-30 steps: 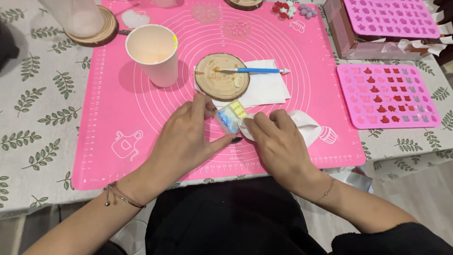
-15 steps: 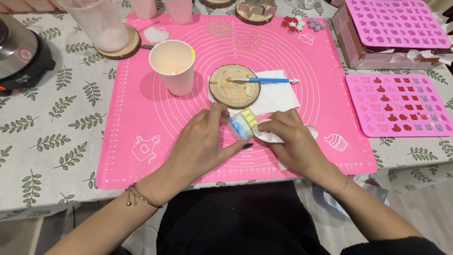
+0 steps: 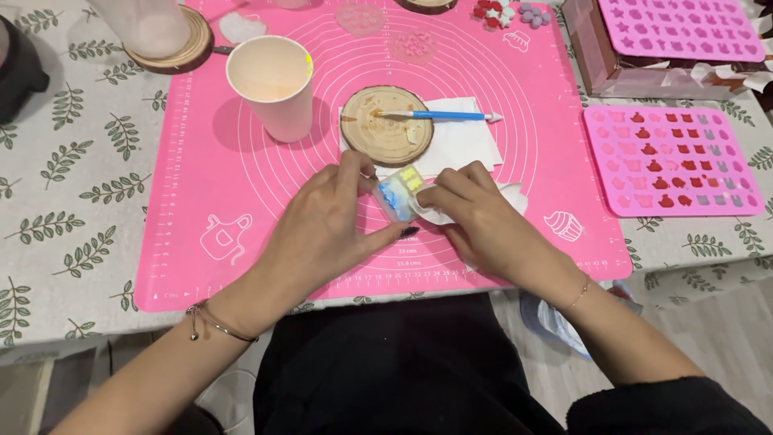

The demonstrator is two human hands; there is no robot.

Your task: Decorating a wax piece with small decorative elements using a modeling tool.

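Left hand (image 3: 322,229): closed around a small clear block (image 3: 398,193) with blue and yellow patches, held between thumb and fingertips just above the pink silicone mat (image 3: 201,185). The block sits at the mat's near centre, tilted, its coloured face up towards the camera.

Right hand (image 3: 475,217): closed on a white tissue (image 3: 439,211), which is pressed against the right-hand side of the block. More white material shows behind the knuckles (whether it is the same tissue cannot be told).

Just beyond the hands: a round wooden coaster (image 3: 382,125) lying on a white napkin (image 3: 463,141), with a blue-handled tool (image 3: 439,115) resting across the coaster and napkin, its tip on the wood.

Left of the coaster: a paper cup (image 3: 272,87), upright, contents not discernible.

Right of the mat, on the leaf-patterned tablecloth (image 3: 64,161) covering the table: a pink mould tray (image 3: 672,161), several cavities filled red and grey. A second pink mould tray (image 3: 684,28) rests on a box at the far right corner.

Far left: a frosted container (image 3: 153,24) stands on another wooden coaster (image 3: 181,52).
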